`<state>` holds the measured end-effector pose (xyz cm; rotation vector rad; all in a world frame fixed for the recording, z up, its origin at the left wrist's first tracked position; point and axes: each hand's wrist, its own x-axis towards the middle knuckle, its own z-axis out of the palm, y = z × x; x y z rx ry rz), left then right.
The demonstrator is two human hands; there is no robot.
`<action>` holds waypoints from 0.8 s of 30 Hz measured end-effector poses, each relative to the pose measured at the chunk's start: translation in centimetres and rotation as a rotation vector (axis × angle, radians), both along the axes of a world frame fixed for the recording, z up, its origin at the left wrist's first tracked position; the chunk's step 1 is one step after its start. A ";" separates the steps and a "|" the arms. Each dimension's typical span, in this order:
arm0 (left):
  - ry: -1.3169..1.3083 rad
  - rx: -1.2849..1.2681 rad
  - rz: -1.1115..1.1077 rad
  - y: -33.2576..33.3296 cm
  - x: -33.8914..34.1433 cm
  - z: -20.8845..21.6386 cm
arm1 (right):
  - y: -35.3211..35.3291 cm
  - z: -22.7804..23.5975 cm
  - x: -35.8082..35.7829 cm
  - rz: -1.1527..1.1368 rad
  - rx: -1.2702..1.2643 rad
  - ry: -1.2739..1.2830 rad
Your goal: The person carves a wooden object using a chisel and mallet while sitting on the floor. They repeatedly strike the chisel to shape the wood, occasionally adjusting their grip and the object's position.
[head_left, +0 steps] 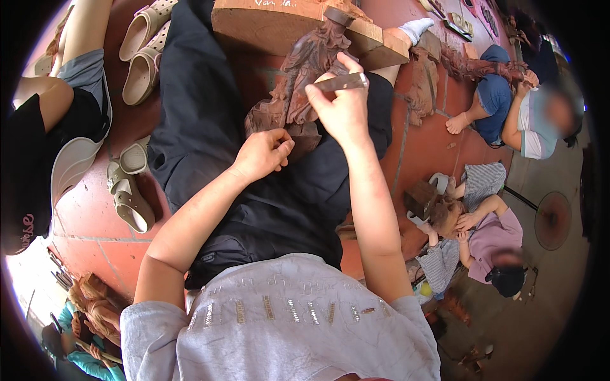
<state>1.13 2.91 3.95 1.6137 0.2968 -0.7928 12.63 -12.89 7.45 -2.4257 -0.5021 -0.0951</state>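
A dark reddish-brown carved wooden statue [295, 79] leans at a slant between my legs, its top against a thick wooden block [273, 20]. My left hand [262, 155] is closed at the lower end of the statue, fingers curled by its base; the fingertips are partly hidden. Over the middle of the carving, my right hand [343, 114] grips a flat metal blade [341, 83] with a shiny end. One finger of that hand stretches toward the statue's upper part. Where the blade's working edge lies is hard to make out.
Pale clogs [143, 73] and olive clogs [130, 203] lie on the red tiled floor to the left. A seated person in dark clothes [60, 136] is close by there. At right, another carving [422, 86] stands near people working on wood; a fan [553, 219] is farther off.
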 end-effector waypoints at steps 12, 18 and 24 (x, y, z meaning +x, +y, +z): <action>-0.017 -0.006 -0.010 0.0 0.1 -0.1 | 0.1 -1.0 -0.1 0.003 0.005 -0.131; -0.031 -0.024 -0.001 -0.1 -0.1 0.0 | -0.3 -0.2 2.0 -0.124 0.065 -0.041; -0.009 -0.009 0.004 0.0 -0.1 -0.1 | 0.1 0.3 -0.1 -0.018 -0.059 -0.068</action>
